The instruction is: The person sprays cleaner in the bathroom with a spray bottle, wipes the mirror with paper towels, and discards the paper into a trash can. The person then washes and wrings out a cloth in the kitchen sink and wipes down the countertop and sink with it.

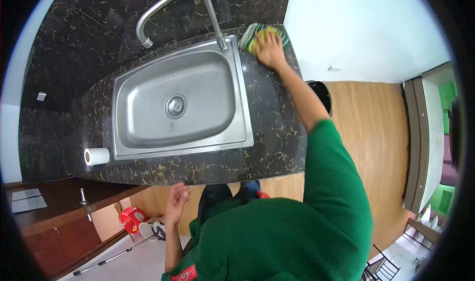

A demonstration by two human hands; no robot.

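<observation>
My right hand (271, 49) presses down on a striped cloth (251, 34) in green, white and yellow, at the back right corner of the dark marbled countertop (277, 127). Its fingers are spread over the bunched fabric, which hides the counter below. To the left of the cloth is the stainless steel sink (242, 103), its basin holding only the drain strainer (175, 106). My left hand (177, 202) hangs just off the counter's front edge with its fingers loosely bent, slightly blurred, and nothing visible in it.
A curved faucet (212, 14) rises behind the sink. At the counter's left lies a white paper roll (97, 156). A black bin (320, 94) stands on the floor beside the counter's right side. Brown cabinetry (64, 202) extends at lower left.
</observation>
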